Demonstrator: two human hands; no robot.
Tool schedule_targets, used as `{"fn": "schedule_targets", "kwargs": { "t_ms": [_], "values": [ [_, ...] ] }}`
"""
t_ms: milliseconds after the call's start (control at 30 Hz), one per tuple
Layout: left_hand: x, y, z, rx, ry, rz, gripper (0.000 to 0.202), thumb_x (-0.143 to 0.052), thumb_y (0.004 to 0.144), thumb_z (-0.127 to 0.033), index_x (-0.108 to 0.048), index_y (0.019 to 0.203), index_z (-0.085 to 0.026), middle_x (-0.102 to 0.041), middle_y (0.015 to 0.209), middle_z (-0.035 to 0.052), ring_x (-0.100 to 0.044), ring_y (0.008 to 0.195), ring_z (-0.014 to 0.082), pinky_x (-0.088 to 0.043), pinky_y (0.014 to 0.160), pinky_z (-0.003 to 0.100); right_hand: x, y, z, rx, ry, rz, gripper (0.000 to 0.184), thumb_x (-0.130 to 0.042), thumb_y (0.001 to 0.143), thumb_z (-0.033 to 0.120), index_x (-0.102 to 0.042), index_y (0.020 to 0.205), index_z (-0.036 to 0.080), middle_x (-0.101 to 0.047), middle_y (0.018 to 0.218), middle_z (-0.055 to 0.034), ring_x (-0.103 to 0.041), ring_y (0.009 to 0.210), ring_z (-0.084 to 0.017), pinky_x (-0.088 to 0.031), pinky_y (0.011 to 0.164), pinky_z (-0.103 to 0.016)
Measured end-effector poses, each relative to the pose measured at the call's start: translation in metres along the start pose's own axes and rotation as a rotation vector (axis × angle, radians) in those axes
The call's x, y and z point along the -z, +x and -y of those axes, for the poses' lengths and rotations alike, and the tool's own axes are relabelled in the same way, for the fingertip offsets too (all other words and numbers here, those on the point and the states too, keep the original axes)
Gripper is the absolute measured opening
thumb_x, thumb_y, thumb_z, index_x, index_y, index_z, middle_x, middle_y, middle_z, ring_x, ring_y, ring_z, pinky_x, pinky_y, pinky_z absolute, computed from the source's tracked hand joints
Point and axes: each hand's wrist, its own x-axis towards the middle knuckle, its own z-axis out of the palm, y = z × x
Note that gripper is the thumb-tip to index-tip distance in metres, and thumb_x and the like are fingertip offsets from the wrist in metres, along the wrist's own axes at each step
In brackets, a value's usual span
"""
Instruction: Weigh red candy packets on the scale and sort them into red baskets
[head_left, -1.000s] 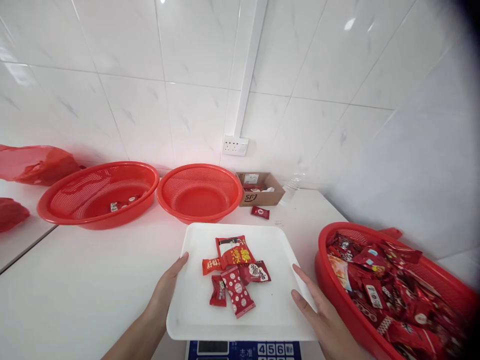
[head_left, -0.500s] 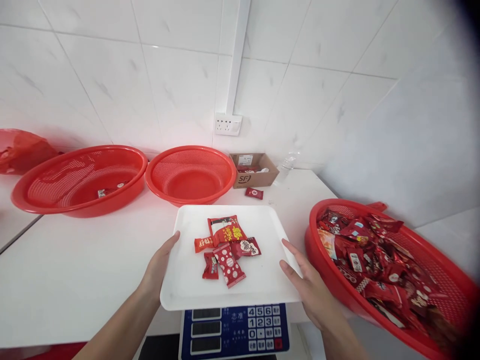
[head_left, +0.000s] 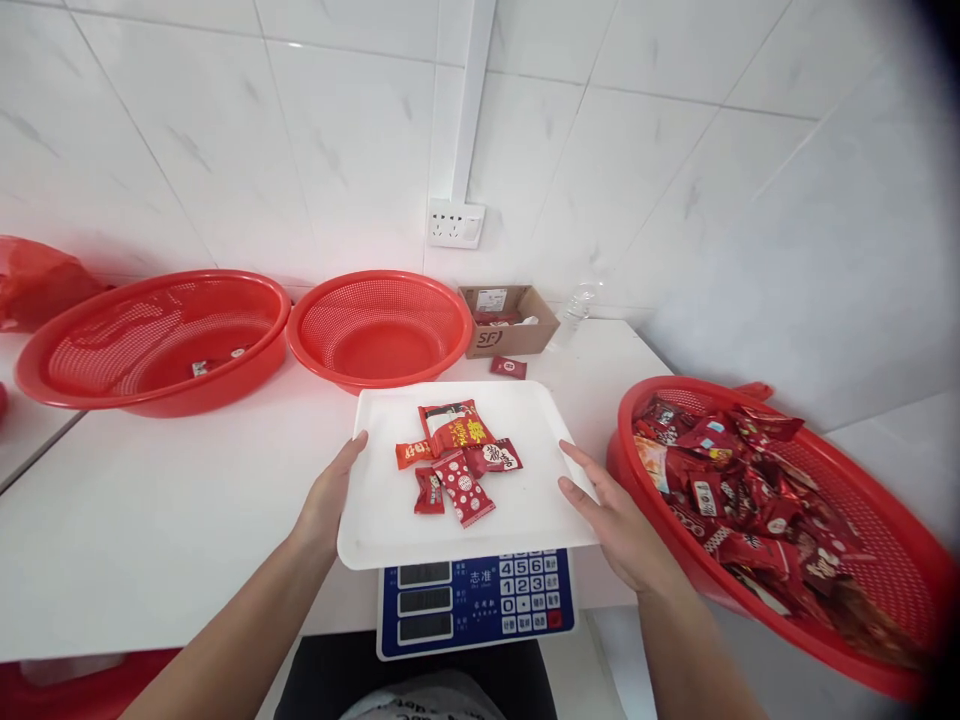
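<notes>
A white tray is held between my two hands over a blue-fronted scale with a keypad and dark displays. My left hand grips its left edge, thumb on the rim and other fingers hidden. On the right edge, my right hand has its thumb and a finger at the rim; the rest lie out of sight. Several wrapped snacks lie grouped on the tray: a large red-and-yellow packet, a dotted packet, a dark red packet and small red ones.
To the right stands a red basket full of red-wrapped snacks. Behind the tray are another red basket and a cardboard box, with one loose packet in front. A third basket holds a few packets; a red bag sits far left.
My view has tipped downward, so more of the scale's front and my lap show. The tray sits slightly higher in view, still between both hands, with the snacks in the same arrangement.
</notes>
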Motion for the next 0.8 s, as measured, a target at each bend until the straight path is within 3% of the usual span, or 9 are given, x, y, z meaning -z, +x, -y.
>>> {"fn": "schedule_targets", "kwargs": {
  "t_ms": [133, 200, 267, 400, 467, 633, 800],
  "values": [
    [0.008, -0.002, 0.001, -0.432, 0.384, -0.348, 0.056, -0.057, 0.079, -0.041, -0.036, 0.13, -0.032, -0.038, 0.141, 0.0048, -0.041, 0.125, 0.0267, -0.037, 0.101, 0.043, 0.006, -0.003, 0.008, 0.172, -0.451, -0.139, 0.06, -0.049, 0.082, 0.05, -0.037, 0.135, 0.026, -0.032, 0.145, -0.0066, -0.026, 0.134, -0.026, -0.023, 0.109, -0.049],
    [0.009, -0.007, -0.001, -0.633, 0.667, -0.432, 0.053, -0.056, 0.079, -0.04, -0.038, 0.128, -0.035, -0.035, 0.143, 0.0013, -0.035, 0.129, 0.0252, -0.031, 0.105, 0.043, 0.001, -0.005, 0.018, 0.252, -0.581, -0.182, 0.058, -0.047, 0.083, 0.049, -0.036, 0.135, 0.026, -0.026, 0.148, -0.0064, -0.021, 0.136, -0.026, -0.02, 0.11, -0.05],
    [0.005, -0.012, -0.005, -0.713, 0.921, -0.336, 0.045, -0.056, 0.079, -0.039, -0.047, 0.122, -0.033, -0.042, 0.137, 0.0006, -0.035, 0.128, 0.0261, -0.028, 0.106, 0.043, -0.01, -0.006, 0.03, 0.329, -0.637, -0.104, 0.055, -0.044, 0.085, 0.047, -0.035, 0.136, 0.028, -0.024, 0.149, -0.0046, -0.019, 0.137, -0.024, -0.022, 0.109, -0.049],
    [-0.012, -0.016, -0.01, -0.665, 1.217, 0.117, 0.041, -0.061, 0.076, -0.035, -0.057, 0.116, -0.028, -0.052, 0.128, 0.0033, -0.037, 0.126, 0.0288, -0.023, 0.107, 0.043, -0.042, -0.006, 0.05, 0.453, -0.716, 0.161, 0.055, -0.043, 0.086, 0.046, -0.036, 0.137, 0.027, -0.02, 0.15, -0.0036, -0.009, 0.138, -0.024, -0.022, 0.109, -0.049],
    [-0.019, -0.014, -0.011, -0.666, 1.288, 0.248, 0.04, -0.059, 0.077, -0.032, -0.057, 0.117, -0.028, -0.054, 0.126, 0.0046, -0.04, 0.122, 0.0288, -0.026, 0.105, 0.045, -0.053, -0.005, 0.054, 0.485, -0.738, 0.238, 0.056, -0.043, 0.087, 0.048, -0.036, 0.137, 0.027, -0.021, 0.15, -0.0041, -0.009, 0.138, -0.025, -0.021, 0.109, -0.051],
    [-0.021, -0.008, -0.013, -0.67, 1.479, 0.323, 0.031, -0.053, 0.081, -0.031, -0.058, 0.112, -0.028, -0.059, 0.113, 0.0056, -0.05, 0.105, 0.0273, -0.038, 0.09, 0.044, -0.059, -0.007, 0.056, 0.499, -0.792, 0.333, 0.053, -0.043, 0.087, 0.048, -0.042, 0.134, 0.025, -0.027, 0.148, -0.0056, -0.014, 0.137, -0.027, -0.02, 0.109, -0.051],
    [-0.026, -0.011, -0.015, -0.642, 1.687, 0.388, 0.035, -0.057, 0.078, -0.04, -0.057, 0.11, -0.026, -0.055, 0.116, 0.0067, -0.048, 0.104, 0.0283, -0.039, 0.087, 0.044, -0.054, -0.011, 0.056, 0.512, -0.852, 0.327, 0.047, -0.043, 0.088, 0.042, -0.045, 0.132, 0.024, -0.031, 0.146, -0.0046, -0.019, 0.136, -0.026, -0.022, 0.109, -0.05]
  ]
}}
